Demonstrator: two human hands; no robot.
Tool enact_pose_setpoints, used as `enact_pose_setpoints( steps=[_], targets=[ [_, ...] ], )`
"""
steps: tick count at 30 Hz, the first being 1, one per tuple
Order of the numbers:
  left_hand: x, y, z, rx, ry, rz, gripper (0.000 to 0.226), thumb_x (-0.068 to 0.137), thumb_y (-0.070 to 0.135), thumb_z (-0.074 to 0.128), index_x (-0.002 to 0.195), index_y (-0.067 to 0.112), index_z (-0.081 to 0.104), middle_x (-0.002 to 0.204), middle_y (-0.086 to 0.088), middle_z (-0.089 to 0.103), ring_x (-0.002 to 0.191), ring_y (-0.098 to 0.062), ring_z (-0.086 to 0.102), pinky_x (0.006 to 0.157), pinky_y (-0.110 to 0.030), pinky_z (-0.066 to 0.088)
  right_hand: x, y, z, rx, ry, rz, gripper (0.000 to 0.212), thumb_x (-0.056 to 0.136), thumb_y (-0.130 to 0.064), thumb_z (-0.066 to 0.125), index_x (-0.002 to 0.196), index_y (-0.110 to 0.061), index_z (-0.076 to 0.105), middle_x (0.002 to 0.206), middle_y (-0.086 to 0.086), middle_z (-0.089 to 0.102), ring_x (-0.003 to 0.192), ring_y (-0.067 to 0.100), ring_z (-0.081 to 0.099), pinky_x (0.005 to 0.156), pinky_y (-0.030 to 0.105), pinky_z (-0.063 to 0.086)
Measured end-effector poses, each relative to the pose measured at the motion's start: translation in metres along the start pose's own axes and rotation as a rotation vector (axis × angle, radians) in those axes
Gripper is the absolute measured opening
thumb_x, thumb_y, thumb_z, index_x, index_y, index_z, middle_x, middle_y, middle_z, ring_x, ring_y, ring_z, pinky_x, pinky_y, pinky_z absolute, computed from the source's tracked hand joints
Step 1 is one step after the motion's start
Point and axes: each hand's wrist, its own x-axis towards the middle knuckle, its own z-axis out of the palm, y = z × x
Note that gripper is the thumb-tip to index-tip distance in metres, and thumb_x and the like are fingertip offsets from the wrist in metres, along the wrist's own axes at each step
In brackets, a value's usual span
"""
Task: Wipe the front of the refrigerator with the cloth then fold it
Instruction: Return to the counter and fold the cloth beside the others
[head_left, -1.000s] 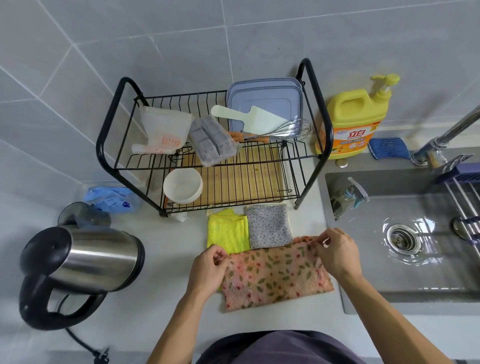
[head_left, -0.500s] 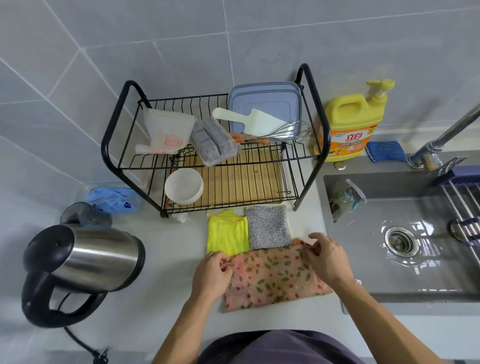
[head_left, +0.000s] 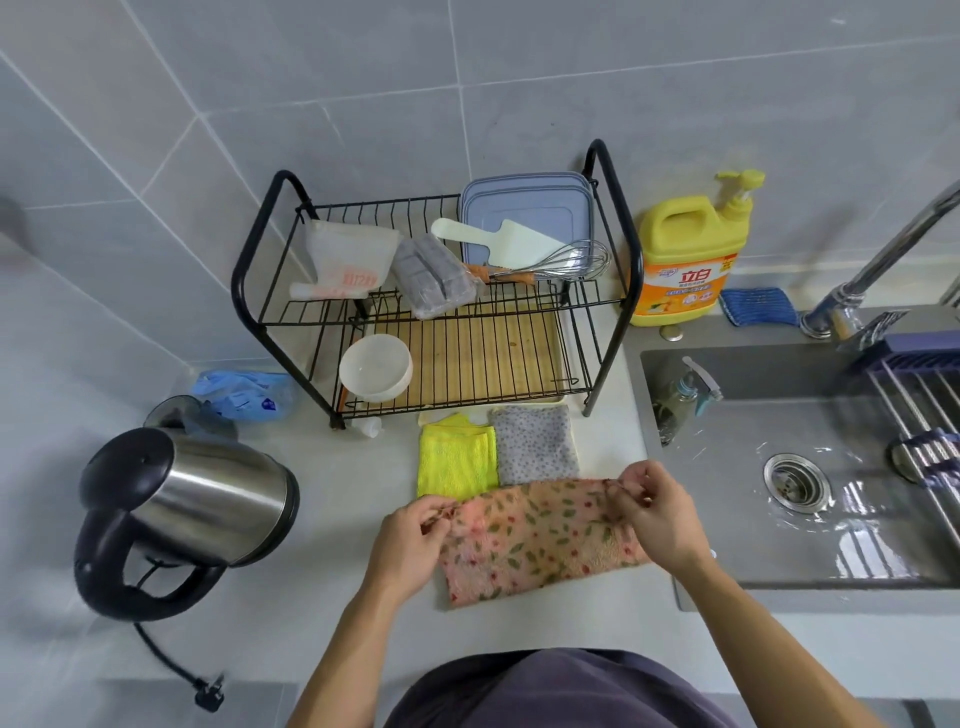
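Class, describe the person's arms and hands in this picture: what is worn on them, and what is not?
The left hand and right hand are bare: no gloves, no visible rings, watch or bracelet. The left forearm and right forearm are uncovered, no sleeves in view. Lower down is a dark grey-purple garment.

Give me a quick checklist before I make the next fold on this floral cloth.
1. Left hand pinches the floral cloth at its far left corner: ok.
2. Right hand pinches its far right corner: ok.
3. Near edge lies flat on the counter: ok.
4. Far edge free of the yellow cloth and grey cloth: cannot tell, they meet there.
5. Kettle stands apart, to the left: ok.
6. Cloth out of the sink: ok, its right end lies on the counter.
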Motion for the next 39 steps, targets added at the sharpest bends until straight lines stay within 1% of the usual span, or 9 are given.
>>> enact_pose_setpoints(
  steps=[8,10,14,18,23,29,33,37,39],
  targets=[
    [-0.013,0.003,-0.019,-0.089,0.031,0.018,0.028,0.090,0.007,0.078,0.098,0.034,0.075,0.099,0.015,0.073,0.097,0.005,0.066,0.086,-0.015,0.048,-0.022,-0.007,-0.019,0.448,0.039,0.029,0.034,0.092,-0.005,0.077,0.115,-0.029,0.075,0.088,-0.003,0.077,0.089,0.002,0.073,0.073,0.013,0.058],
    [-0.019,0.005,-0.021,-0.100,0.043,0.033,0.030,0.091,0.008,0.077,0.094,0.037,0.074,0.095,0.019,0.073,0.094,0.011,0.064,0.082,-0.010,0.047,-0.026,-0.007,-0.024,0.435,0.043,0.024,0.031,0.092,-0.006,0.076,0.115,-0.027,0.076,0.090,-0.004,0.077,0.088,0.000,0.073,0.072,0.013,0.058],
    [-0.030,0.004,-0.024,-0.156,0.058,0.029,0.027,0.096,0.009,0.072,0.094,0.036,0.074,0.100,0.011,0.077,0.098,-0.004,0.071,0.082,-0.018,0.049,-0.033,-0.001,-0.028,0.310,0.081,-0.018,0.025,0.094,-0.011,0.075,0.112,-0.027,0.077,0.097,-0.002,0.078,0.092,0.007,0.074,0.075,0.012,0.058],
    [-0.042,0.007,-0.024,-0.189,0.046,0.022,0.022,0.100,0.013,0.067,0.101,0.034,0.073,0.107,0.008,0.077,0.106,-0.006,0.069,0.094,-0.028,0.052,-0.039,0.013,-0.029,0.267,0.082,-0.021,0.019,0.095,-0.018,0.076,0.100,-0.036,0.080,0.083,-0.005,0.078,0.089,0.020,0.076,0.082,0.033,0.061],
    [-0.046,0.010,-0.021,-0.199,0.106,0.025,0.014,0.101,0.014,0.066,0.107,0.022,0.076,0.102,0.007,0.077,0.099,-0.008,0.071,0.092,-0.033,0.055,-0.050,0.011,-0.034,0.404,0.088,0.016,0.001,0.090,-0.020,0.080,0.091,-0.020,0.080,0.079,0.002,0.079,0.082,0.020,0.072,0.078,0.030,0.057],
    [-0.050,0.017,-0.020,-0.166,0.098,0.043,0.014,0.102,0.016,0.064,0.105,0.028,0.072,0.103,0.012,0.074,0.101,-0.006,0.068,0.087,-0.024,0.051,-0.056,0.010,-0.037,0.414,-0.188,0.032,0.038,0.080,0.008,0.081,0.114,-0.002,0.067,0.068,0.006,0.071,0.061,0.015,0.066,0.064,0.023,0.054],
    [-0.052,0.018,-0.022,-0.185,0.086,0.044,0.017,0.103,0.015,0.062,0.104,0.029,0.071,0.103,0.010,0.074,0.100,-0.004,0.067,0.079,-0.012,0.048,-0.055,0.014,-0.036,0.271,-0.150,0.070,0.027,0.088,-0.001,0.079,0.115,-0.005,0.074,0.072,-0.002,0.074,0.066,0.013,0.067,0.065,0.019,0.056],
    [-0.053,0.022,-0.024,-0.298,0.029,0.000,0.017,0.103,0.010,0.061,0.103,0.022,0.073,0.096,0.002,0.075,0.087,-0.005,0.070,0.074,-0.015,0.051,-0.055,0.014,-0.046,0.212,-0.176,0.075,0.007,0.086,-0.017,0.083,0.091,-0.021,0.081,0.083,0.020,0.073,0.071,0.030,0.060,0.068,0.045,0.051],
    [-0.053,0.024,-0.025,-0.438,-0.034,-0.060,0.018,0.102,0.004,0.060,0.100,0.015,0.074,0.086,-0.001,0.075,0.081,-0.012,0.070,0.070,-0.021,0.054,-0.058,0.009,-0.056,0.241,-0.287,0.091,0.010,0.085,-0.020,0.082,0.094,-0.017,0.081,0.089,0.026,0.073,0.075,0.032,0.064,0.073,0.045,0.052]
  ],
)
